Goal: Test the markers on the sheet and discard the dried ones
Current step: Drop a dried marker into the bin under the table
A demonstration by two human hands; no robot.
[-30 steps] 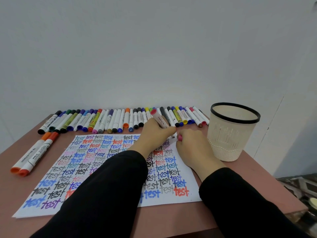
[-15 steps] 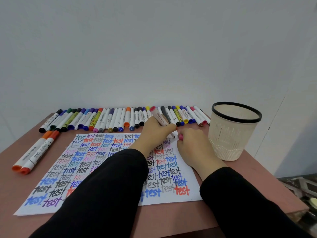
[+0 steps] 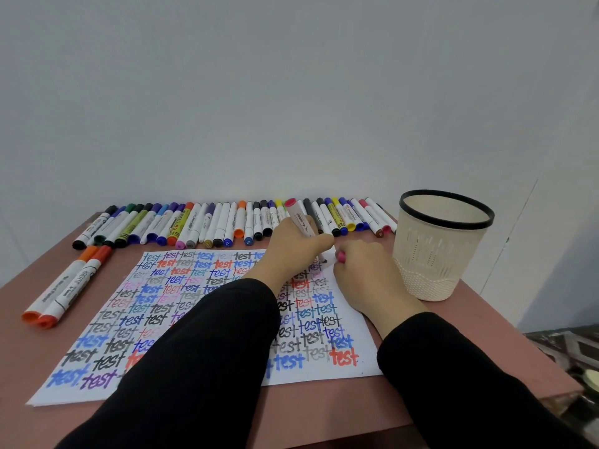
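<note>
Now: marker (image 3: 299, 219) on trial

Left hand (image 3: 291, 249) grips the marker, tip down at the sheet's (image 3: 155, 306) top-right corner. Right hand (image 3: 366, 275) pinches the cap (image 3: 340, 256). Next, judge the line: faint means the bin (image 3: 441, 254), bold means recapping.

A reddish-brown table (image 3: 324, 411) with a smooth matte top fills the lower part of the view. Its far edge meets the wall, and its right edge runs diagonally toward the lower right corner. A plain pale grey-white wall (image 3: 291, 92) rises behind it and takes up the whole upper half of the picture. On the right side of the wall a thin straight seam (image 3: 525, 205) slants downward, with a small dark mark (image 3: 508, 239) just beside it. Below the table's right edge lies blurred clutter (image 3: 564, 348) in grey and brown tones, too unclear to identify. A pale green round thing (image 3: 592, 380) sits at the frame's right border, cut off by it.
</note>
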